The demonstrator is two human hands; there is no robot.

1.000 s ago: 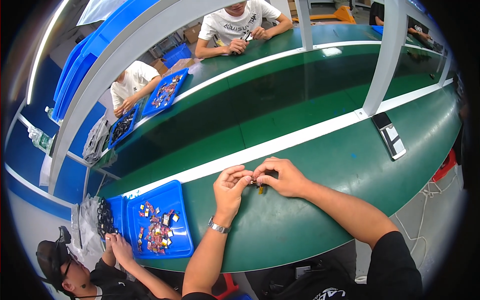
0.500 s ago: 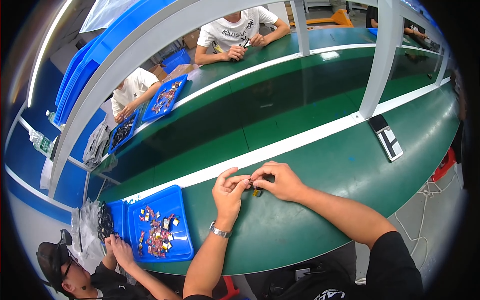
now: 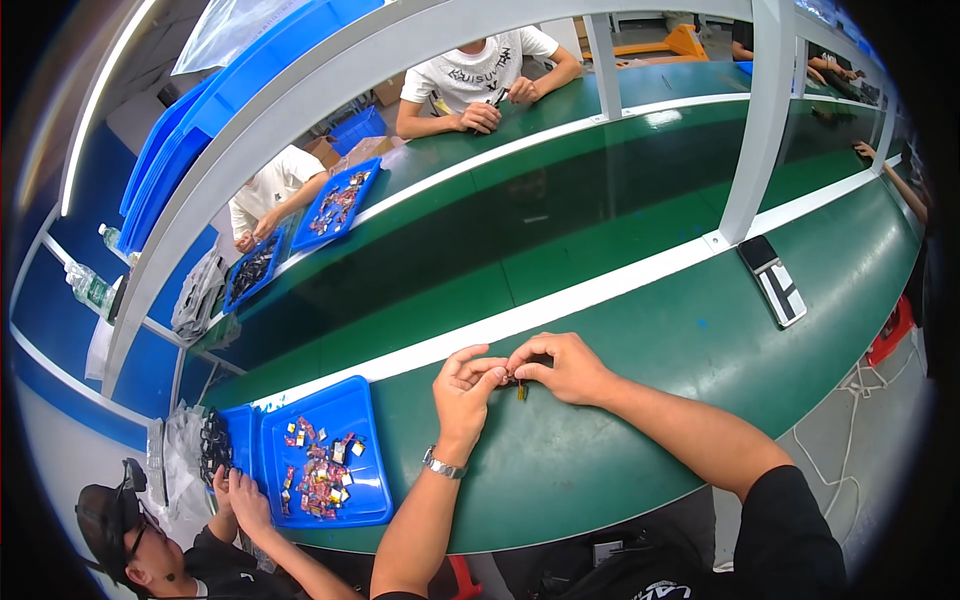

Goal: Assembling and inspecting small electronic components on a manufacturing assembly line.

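Over the green table point(image 3: 600, 470), my left hand point(image 3: 463, 398) and my right hand point(image 3: 562, 366) meet fingertip to fingertip. Both pinch a small electronic part point(image 3: 521, 392); a yellowish tab hangs below the fingers, and the rest is mostly hidden by them. Left of my left forearm lies a blue tray point(image 3: 380, 490) holding a loose pile of small electronic parts point(image 3: 325, 480), pinkish-red, white and yellow.
A co-worker's hands point(image 3: 240, 497) work beside a second blue tray with black parts point(image 3: 214, 445) at the left. A black and white handheld device point(image 3: 775, 285) lies at the right. A white rail and upright post point(image 3: 752, 130) bound the table's far side. Other people sit opposite.
The pinched part has turned slightly, its yellow tab now hanging straighter down. My hands stay together, almost in place. At the far right, another person's arm has come into view.
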